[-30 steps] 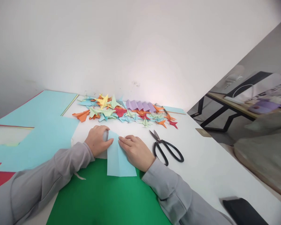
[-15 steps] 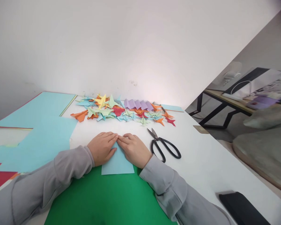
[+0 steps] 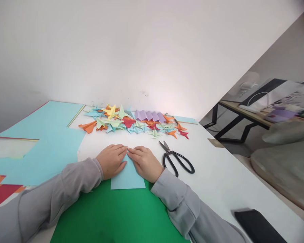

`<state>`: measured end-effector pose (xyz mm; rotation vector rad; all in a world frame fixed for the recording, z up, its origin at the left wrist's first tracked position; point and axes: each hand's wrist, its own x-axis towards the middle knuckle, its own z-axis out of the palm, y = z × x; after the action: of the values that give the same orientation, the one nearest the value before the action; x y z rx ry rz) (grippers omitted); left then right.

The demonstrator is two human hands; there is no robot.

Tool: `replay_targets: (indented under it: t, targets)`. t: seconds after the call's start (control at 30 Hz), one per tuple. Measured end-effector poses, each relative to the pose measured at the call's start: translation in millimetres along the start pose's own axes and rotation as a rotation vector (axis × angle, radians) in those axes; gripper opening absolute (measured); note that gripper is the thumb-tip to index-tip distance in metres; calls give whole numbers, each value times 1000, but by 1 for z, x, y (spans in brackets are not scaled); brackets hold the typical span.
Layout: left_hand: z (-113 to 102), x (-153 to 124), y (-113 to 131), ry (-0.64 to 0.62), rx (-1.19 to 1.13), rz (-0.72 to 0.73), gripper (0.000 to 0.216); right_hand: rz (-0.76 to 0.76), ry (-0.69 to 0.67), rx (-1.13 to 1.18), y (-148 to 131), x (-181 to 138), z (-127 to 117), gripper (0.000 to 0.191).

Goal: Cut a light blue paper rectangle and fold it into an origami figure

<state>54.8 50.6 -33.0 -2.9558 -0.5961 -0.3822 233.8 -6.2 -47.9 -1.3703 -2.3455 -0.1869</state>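
Note:
A small light blue paper (image 3: 128, 177) lies on the white table (image 3: 218, 175), its near edge overlapping a green sheet (image 3: 116, 216). My left hand (image 3: 112, 160) lies flat on the paper's left top corner, fingers stretched out. My right hand (image 3: 144, 162) presses flat on the right top corner. The fingertips of both hands meet at the paper's far point. Grey sleeves cover both arms.
Black scissors (image 3: 176, 160) lie just right of my right hand. A heap of coloured folded paper shapes (image 3: 134, 123) sits by the wall. Large light blue sheets (image 3: 45, 141) and red and orange paper (image 3: 1, 189) lie left. A black flat object (image 3: 258, 226) lies near right.
One second ago the left hand held a raised left flap of the paper. That flap is now folded down, and both hands lie flat with their fingertips together.

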Motion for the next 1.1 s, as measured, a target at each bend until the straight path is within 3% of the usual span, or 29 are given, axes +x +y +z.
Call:
replay_targets:
  t: [0.47,0.6,0.83,1.1]
  targets:
    - [-2,-1,1,-68,36,-21,42,77,-220,-326,-31,-1,-28,15]
    - [-2,-1,0,-55,12,-25,41,41,-196,-372,-34,-1,-25,12]
    - [0,0,2,-25,-40,-69,41,9,-41,-396,-31,1,-17,20]
    - [-4,4,8,-57,-41,-118,41,-19,5,-412,-33,2,-14,12]
